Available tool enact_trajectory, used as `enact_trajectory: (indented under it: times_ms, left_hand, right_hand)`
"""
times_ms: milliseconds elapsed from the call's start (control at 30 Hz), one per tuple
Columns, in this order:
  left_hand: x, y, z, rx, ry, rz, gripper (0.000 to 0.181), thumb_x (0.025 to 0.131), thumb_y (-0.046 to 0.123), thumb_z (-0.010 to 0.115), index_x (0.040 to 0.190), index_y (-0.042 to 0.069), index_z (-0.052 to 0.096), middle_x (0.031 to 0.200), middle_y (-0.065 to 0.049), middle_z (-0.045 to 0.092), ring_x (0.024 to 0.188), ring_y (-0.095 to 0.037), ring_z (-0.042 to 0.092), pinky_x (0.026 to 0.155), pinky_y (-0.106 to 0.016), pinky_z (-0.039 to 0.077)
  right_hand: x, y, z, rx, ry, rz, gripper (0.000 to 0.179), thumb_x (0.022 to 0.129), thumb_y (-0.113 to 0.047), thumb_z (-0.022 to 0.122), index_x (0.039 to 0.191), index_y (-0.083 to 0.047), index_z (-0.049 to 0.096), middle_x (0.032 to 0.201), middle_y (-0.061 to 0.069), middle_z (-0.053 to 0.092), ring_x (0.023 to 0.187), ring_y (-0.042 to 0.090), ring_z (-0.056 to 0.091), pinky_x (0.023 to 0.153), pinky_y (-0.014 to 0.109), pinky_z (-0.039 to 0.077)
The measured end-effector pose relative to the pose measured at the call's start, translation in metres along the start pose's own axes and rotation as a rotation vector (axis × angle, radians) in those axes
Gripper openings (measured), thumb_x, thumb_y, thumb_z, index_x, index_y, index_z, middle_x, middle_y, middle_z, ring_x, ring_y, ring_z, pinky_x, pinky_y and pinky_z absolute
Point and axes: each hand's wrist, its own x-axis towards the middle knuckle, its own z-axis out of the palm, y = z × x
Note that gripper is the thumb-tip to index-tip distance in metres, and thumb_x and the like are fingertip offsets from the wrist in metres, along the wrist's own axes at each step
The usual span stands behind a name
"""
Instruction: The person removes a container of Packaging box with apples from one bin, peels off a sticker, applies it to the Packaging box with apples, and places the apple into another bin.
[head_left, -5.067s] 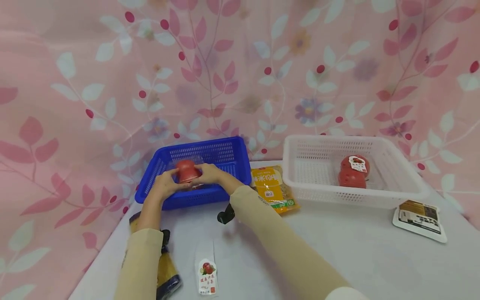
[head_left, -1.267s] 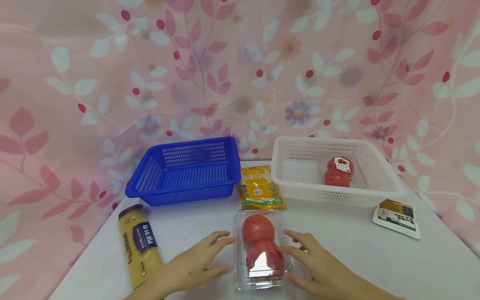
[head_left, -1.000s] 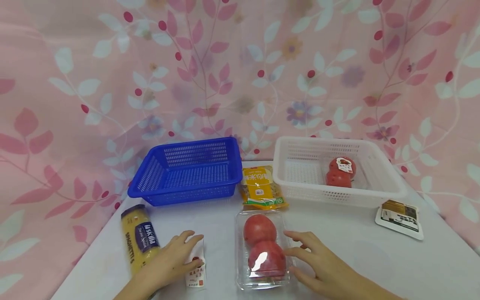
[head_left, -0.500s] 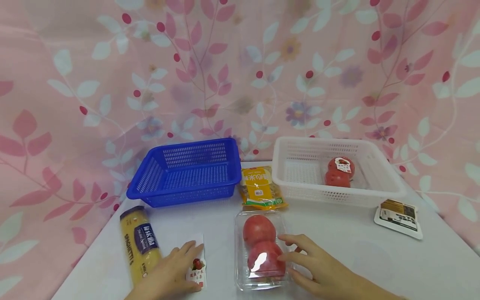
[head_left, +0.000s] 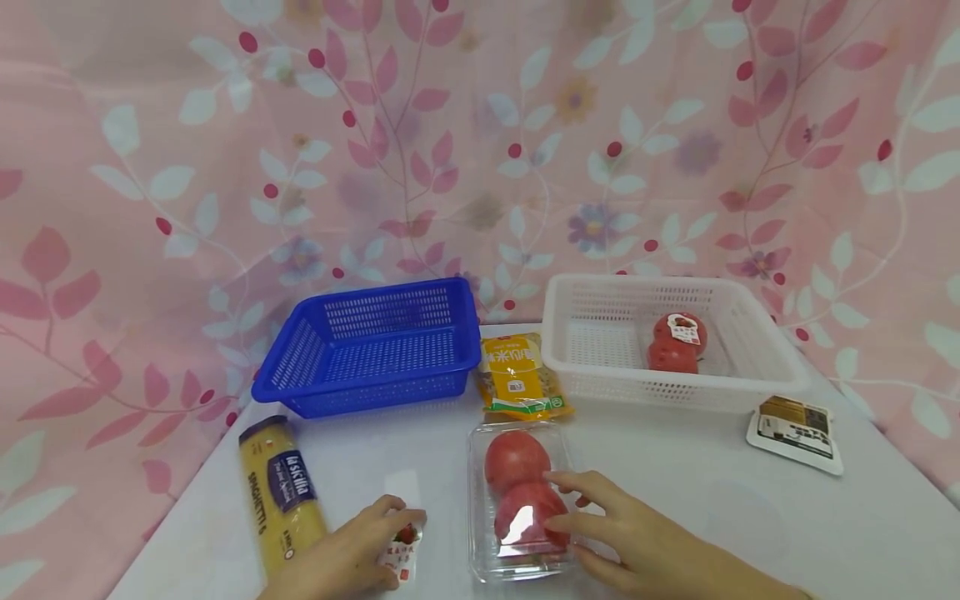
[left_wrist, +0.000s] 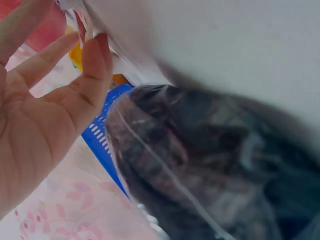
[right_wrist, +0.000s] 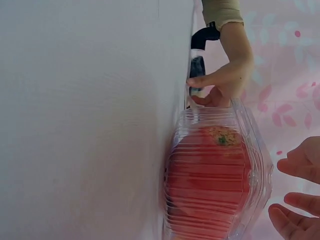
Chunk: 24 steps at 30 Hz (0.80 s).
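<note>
In the head view my left hand [head_left: 348,550] pinches at a white paper label [head_left: 402,552] with a red-fruit picture on the table. In the left wrist view its thumb and fingertips close on the label's edge, partly cut off by the frame. My right hand [head_left: 622,533] is at the right side of a clear plastic box [head_left: 480,500] with two tomatoes [head_left: 517,461]. Its fingers are loosely bent and hold nothing; the right wrist view shows fingertips [right_wrist: 286,167] apart from the lid.
Left lies a spaghetti pack [head_left: 281,496]. Behind stand a blue basket [head_left: 375,387] and a white basket [head_left: 675,379], which holds another tomato box [head_left: 675,354]. Between them lies a yellow food bag [head_left: 517,375]. A flat white pack [head_left: 795,433] lies far right.
The tomato box has come from the blue basket to the table. My left hand has left the box's side for the label, which has shifted slightly right. The right hand stays beside the box.
</note>
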Motion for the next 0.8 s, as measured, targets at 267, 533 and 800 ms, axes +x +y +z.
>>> enact_trajectory:
  times_ms: [267,533,800]
  left_hand:
    - [0.005,0.011,-0.005,-0.095,0.001,-0.027,0.044,0.080,0.016,0.070,0.121,0.018,0.057,0.106,0.001,0.058,0.091,-0.017,0.052,0.083,-0.044,0.048]
    - [-0.001,0.032,-0.019,-0.073,0.283,0.271,0.035,0.080,0.011,0.070,0.114,0.008,0.062,0.091,0.009,0.061,0.070,0.000,0.050,0.062,-0.019,0.049]
    - [-0.003,0.052,-0.025,-0.206,0.552,0.423,0.027,0.082,0.018,0.070,0.107,0.012,0.064,0.091,0.003,0.068,0.069,0.001,0.059,0.059,-0.018,0.051]
  right_hand:
    - [0.004,-0.007,0.000,0.126,-0.113,0.106,0.040,0.090,-0.021,0.059,0.128,-0.029,0.051,0.133,-0.004,0.037,0.110,0.010,0.049,0.081,0.020,0.048]
    - [0.009,-0.011,0.000,0.093,-0.087,0.038,0.038,0.089,-0.019,0.061,0.125,-0.028,0.052,0.131,-0.004,0.039,0.109,0.010,0.048,0.083,0.019,0.047]
    - [0.018,-0.011,0.002,0.083,0.007,-0.079,0.037,0.087,-0.014,0.063,0.121,-0.025,0.055,0.132,-0.001,0.042,0.110,0.011,0.047,0.085,0.021,0.046]
